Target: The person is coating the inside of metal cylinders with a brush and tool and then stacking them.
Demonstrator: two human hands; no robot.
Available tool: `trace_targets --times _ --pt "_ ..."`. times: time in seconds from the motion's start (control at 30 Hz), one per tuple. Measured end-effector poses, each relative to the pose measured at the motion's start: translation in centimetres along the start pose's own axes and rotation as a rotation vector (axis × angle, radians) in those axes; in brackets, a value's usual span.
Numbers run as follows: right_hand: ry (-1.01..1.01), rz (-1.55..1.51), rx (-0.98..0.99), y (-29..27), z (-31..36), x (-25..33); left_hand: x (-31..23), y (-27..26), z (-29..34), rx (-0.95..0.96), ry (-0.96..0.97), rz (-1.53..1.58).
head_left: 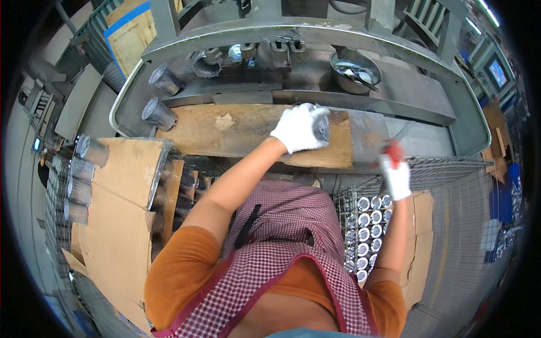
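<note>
My left hand (297,129), in a white glove, reaches forward over a worn wooden board (225,132) and grips a short grey metal cylinder (322,127) at the board's right part. My right hand (396,176), also gloved in white with red at the fingertips, is raised at the near rim of a wire basket (451,169). Its fingers are curled; whether they hold anything is unclear. The basket holds several rows of shiny metal cylinders (369,231) standing on end, just below that hand.
Two dark metal cylinders (160,96) lie at the board's left end on the grey machine table (417,90). A metal bowl (355,70) with parts sits at the back right. Cardboard sheets (127,186) and more cylinders (79,180) are stacked to my left.
</note>
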State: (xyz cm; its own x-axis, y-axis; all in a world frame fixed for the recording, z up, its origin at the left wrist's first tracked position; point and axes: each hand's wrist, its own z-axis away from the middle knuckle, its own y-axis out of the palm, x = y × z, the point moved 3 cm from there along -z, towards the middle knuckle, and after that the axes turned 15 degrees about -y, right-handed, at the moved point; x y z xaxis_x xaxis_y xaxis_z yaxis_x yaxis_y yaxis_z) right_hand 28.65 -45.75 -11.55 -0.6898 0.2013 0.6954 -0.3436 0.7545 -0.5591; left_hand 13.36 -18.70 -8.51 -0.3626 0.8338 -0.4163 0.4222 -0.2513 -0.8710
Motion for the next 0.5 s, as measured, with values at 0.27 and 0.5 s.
trace_targets --times 0.27,0.5 --pt "0.296 -0.3 0.284 8.2 3.6 3.0 -1.6 1.3 0.9 -0.104 0.142 -0.107" --pt "0.287 -0.145 0.525 10.3 2.6 6.7 0.9 0.2 2.8 -0.325 0.135 0.067"
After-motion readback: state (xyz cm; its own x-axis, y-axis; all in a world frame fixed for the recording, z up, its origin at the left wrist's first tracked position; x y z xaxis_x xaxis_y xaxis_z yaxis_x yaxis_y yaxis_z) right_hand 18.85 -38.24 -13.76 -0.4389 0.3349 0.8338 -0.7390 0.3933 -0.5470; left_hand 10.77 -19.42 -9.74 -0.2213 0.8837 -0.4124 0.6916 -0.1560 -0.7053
